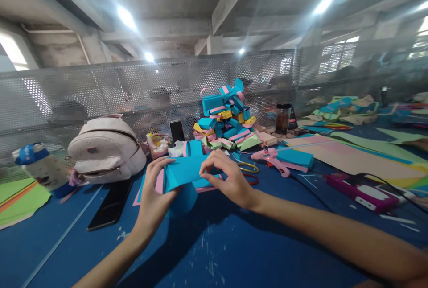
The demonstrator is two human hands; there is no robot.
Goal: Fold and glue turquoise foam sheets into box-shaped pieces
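A folded piece of blue craft paper (185,171) is held up above the table, with a curved part hanging below it. My left hand (155,185) grips its left end, fingers over the top and thumb at the front edge. At the right end, my right hand (229,178) is closed in a pinch, thumb and forefinger together at the paper's edge. Pink and blue sheets (160,183) lie on the table behind the held piece. Scissors with a yellow and a red handle loop (250,168) lie just beyond my right hand.
A pile of small blue, pink and yellow paper boxes (227,123) stands ahead. A pink glue gun (276,159) with a cord lies right of it. At left are a white backpack (107,150), a bottle (45,170) and a black phone (110,205). A purple device (361,192) lies at right.
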